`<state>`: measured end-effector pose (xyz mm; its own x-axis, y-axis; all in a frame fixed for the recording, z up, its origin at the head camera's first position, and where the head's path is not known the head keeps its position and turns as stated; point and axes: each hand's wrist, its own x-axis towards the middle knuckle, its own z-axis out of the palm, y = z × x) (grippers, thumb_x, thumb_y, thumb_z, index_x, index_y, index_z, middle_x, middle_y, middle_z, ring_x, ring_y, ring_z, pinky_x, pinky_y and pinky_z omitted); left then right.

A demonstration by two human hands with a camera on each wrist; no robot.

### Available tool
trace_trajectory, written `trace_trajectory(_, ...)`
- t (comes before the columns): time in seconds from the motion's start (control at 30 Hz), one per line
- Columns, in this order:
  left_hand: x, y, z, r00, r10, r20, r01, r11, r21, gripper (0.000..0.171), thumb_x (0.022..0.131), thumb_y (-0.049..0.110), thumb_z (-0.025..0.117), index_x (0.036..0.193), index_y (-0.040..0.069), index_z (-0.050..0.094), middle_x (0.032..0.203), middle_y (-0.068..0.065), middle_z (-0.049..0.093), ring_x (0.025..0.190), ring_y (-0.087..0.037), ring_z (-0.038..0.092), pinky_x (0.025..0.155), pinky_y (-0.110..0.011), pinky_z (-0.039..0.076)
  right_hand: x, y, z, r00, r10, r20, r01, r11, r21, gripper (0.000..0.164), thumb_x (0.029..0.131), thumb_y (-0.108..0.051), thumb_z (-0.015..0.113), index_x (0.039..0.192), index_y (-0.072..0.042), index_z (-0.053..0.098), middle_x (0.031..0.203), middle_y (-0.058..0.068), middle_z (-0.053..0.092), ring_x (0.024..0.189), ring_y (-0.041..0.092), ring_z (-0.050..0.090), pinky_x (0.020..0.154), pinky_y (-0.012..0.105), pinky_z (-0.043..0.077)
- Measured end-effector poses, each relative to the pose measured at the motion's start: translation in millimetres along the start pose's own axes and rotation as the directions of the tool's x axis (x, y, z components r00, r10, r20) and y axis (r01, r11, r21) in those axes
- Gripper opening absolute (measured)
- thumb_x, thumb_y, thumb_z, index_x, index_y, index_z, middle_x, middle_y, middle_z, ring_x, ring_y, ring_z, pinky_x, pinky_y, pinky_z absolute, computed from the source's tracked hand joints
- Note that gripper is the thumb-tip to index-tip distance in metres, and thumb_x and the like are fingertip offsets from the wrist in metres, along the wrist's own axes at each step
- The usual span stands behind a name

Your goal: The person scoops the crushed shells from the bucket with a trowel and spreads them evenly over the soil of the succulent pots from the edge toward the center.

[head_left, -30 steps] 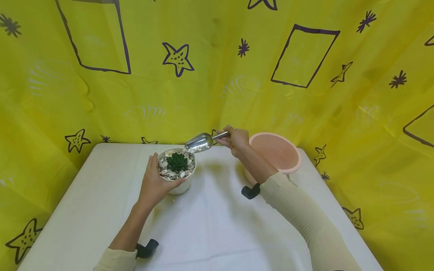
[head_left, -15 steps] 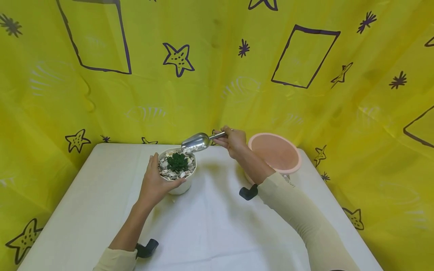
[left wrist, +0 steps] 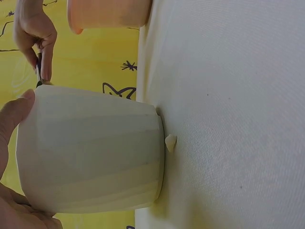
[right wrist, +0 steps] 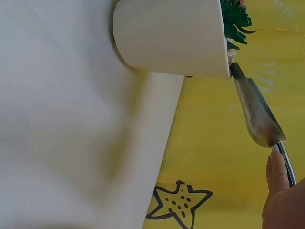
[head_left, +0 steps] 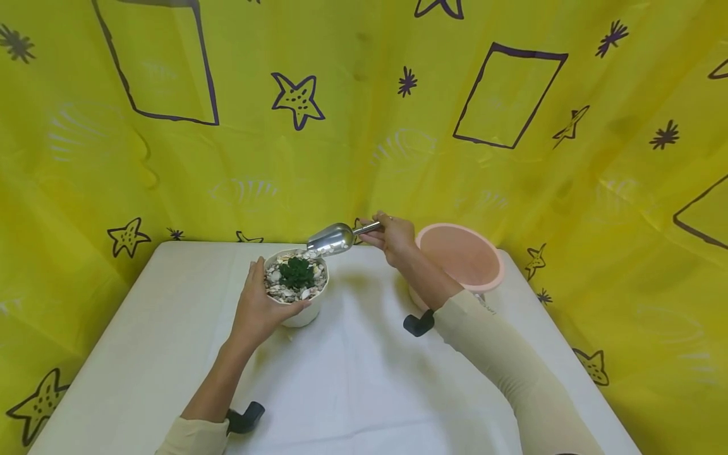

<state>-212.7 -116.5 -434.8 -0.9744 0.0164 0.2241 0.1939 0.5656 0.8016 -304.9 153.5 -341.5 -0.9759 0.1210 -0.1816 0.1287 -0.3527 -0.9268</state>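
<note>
A white faceted pot (left wrist: 90, 152) stands upright on the table, filled with pale pebbles (head_left: 275, 289) around a green succulent (head_left: 297, 273). My left hand (head_left: 258, 311) grips the pot near its rim, thumb on the near side and fingers on the left. My right hand (head_left: 397, 239) holds a metal scoop (head_left: 332, 239) by its handle. The scoop's lip is at the pot's far right rim, tipped toward it, with some white pebbles at its mouth. In the right wrist view the scoop (right wrist: 257, 112) meets the rim beside the succulent (right wrist: 235, 21).
A pink bucket (head_left: 493, 278) stands at the right, partly behind my right forearm. One small pale pebble (left wrist: 171, 142) lies on the white-covered table (head_left: 352, 379) by the pot's base. A yellow patterned curtain (head_left: 352, 126) hangs just behind the table.
The scoop and right hand first shift slightly left over the pot's rim, then back a little to the right. My left hand and the pot stay in place.
</note>
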Motion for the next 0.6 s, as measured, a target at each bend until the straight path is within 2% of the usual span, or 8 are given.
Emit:
trace_trajectory(0.23,-0.3,0.7,-0.5,1.0,-0.008,0.006,0.009,1.0,-0.007,0.128,0.076,0.035,0.097,0.164,-0.008,0.014,0.169,-0.031,0.015,0.157,-0.048,0.012,0.119,-0.068,0.024,-1.9,-4.8,-5.9,0.999,0.011,-0.034,-0.011,1.0,-0.009,0.02,0.112,-0.011,0.051,0.101,0.004,0.061,0.136,0.037,0.06,0.099,0.037,0.075,0.079,0.037,0.063)
trace_trajectory(0.37,-0.6,1.4,-0.6,1.0,-0.015,0.009,0.015,1.0,-0.002,0.128,0.076,0.036,0.096,0.164,-0.007,0.013,0.17,-0.031,0.014,0.156,-0.049,0.013,0.119,-0.069,0.025,-1.5,-5.8,-10.8,0.999,0.002,-0.047,-0.003,1.0,-0.011,0.021,0.112,-0.009,0.051,0.1,0.005,0.061,0.133,0.039,0.061,0.088,0.033,0.078,0.078,0.038,0.063)
trace_trajectory(0.47,-0.7,1.6,-0.8,1.0,-0.019,0.012,0.019,1.0,-0.001,0.129,0.077,0.036,0.096,0.164,-0.007,0.012,0.17,-0.03,0.014,0.156,-0.049,0.012,0.119,-0.069,0.024,-0.7,-5.9,-14.7,0.999,-0.003,-0.052,0.002,1.0,-0.016,0.021,0.112,-0.01,0.052,0.099,0.005,0.061,0.121,0.035,0.068,0.076,0.027,0.078,0.076,0.038,0.064)
trace_trajectory(0.6,-0.7,1.7,-0.9,1.0,-0.014,0.009,0.014,1.0,-0.004,0.129,0.076,0.035,0.096,0.164,-0.007,0.012,0.17,-0.031,0.015,0.157,-0.048,0.011,0.12,-0.068,0.023,-1.0,-6.1,-18.3,0.999,-0.006,-0.043,0.005,1.0,-0.024,0.022,0.112,-0.01,0.051,0.1,0.005,0.06,0.097,0.025,0.075,0.071,0.024,0.078,0.076,0.038,0.064)
